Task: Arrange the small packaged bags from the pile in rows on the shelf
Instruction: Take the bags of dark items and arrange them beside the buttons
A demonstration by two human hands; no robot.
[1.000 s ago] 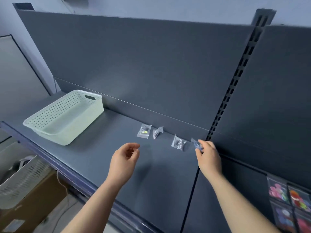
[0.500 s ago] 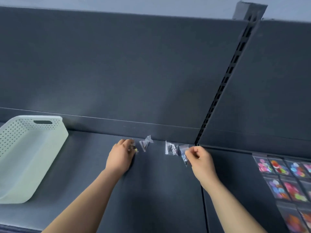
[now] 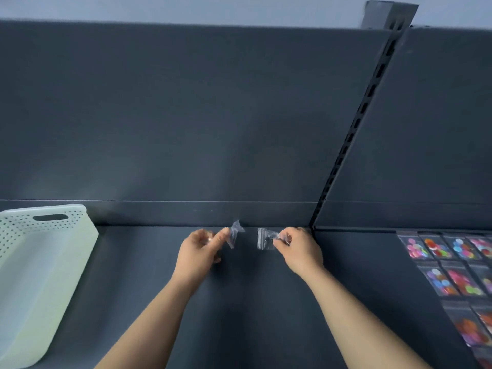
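Two hands [image 3: 197,253] [image 3: 302,251] pinch bags [image 3: 234,235] [image 3: 265,238] along the shelf's [image 3: 253,302] back edge.

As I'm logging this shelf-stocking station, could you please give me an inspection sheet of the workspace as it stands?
Surface: dark grey shelf, with a low back lip.
Job's things: twisted bag and flat bag, both clear, near the back edge, apart from each other.
Clutter: white perforated basket at the left.
Hands: left hand pinches the twisted bag; right hand pinches the flat bag.
Cables: nothing seen.
Surroundings: slotted upright between back panels; colourful packets in rows at the right.
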